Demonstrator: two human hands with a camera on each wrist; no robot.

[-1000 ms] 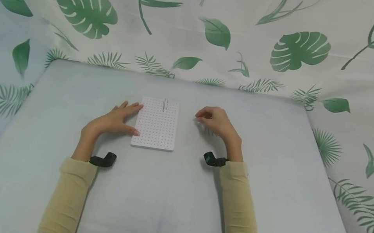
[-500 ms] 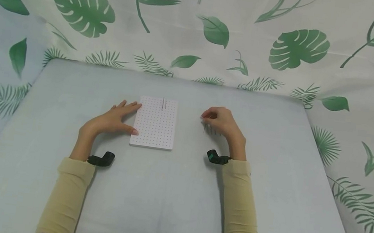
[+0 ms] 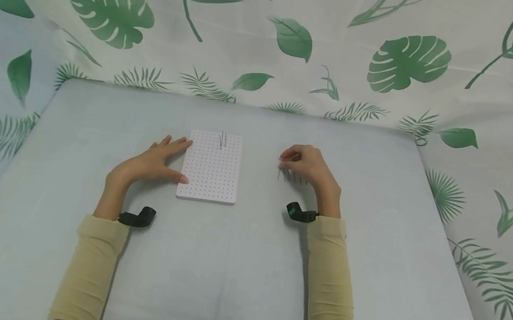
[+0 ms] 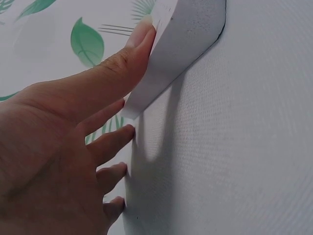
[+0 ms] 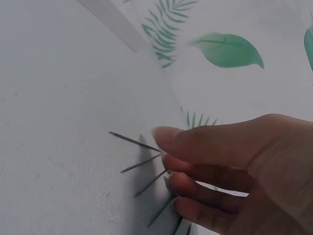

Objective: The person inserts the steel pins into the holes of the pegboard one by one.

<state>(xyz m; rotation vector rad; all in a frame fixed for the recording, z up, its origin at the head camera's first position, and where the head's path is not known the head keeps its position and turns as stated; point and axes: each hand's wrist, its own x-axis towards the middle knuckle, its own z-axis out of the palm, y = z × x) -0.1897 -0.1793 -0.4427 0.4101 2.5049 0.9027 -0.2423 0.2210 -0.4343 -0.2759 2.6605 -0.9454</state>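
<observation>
In the head view a white pegboard [image 3: 208, 175] with rows of small holes lies on the table. Two thin metal pins [image 3: 221, 142] show near its far edge. My left hand [image 3: 149, 161] has its fingers spread, with thumb and fingertips touching the board's left edge; in the left wrist view the thumb [image 4: 122, 61] presses on the board's side. My right hand [image 3: 309, 162] is right of the board, over a row of several thin pins. In the right wrist view thumb and index finger close around the end of the outermost metal pin [image 5: 133, 140]; the curled fingers hide the others' ends.
A white cloth [image 3: 222, 269] covers the table. A leaf-patterned sheet [image 3: 339, 46] hangs behind it and at the sides. Small black cameras are worn on the left wrist [image 3: 138, 217] and right wrist [image 3: 300, 213].
My right hand has moved right, away from the board, to the row of pins. My left hand stays at the board's edge. The head view has shifted slightly.
</observation>
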